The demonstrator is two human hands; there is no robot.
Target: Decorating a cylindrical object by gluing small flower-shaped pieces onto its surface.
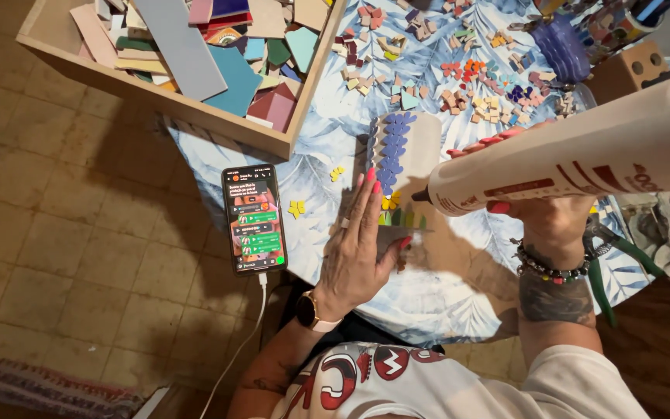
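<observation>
My left hand (pixel 358 248) rests flat against the near side of a pale cylindrical pot (pixel 416 147) that lies on the table, its side covered with blue-purple leaf-shaped mosaic pieces (pixel 391 147) and a row of green and yellow bits near the rim. My right hand (pixel 544 213) grips a large white glue bottle (pixel 583 151) held sideways, its dark nozzle touching the pot next to my left fingertips.
A smartphone (pixel 254 218) with a lit screen lies left of my hand, a white cable running off the table. A wooden tray (pixel 195 112) holds big tile sheets. Small tile chips (pixel 459 77) are scattered on the blue leaf-print cloth. Green-handled pliers (pixel 602 271) lie at right.
</observation>
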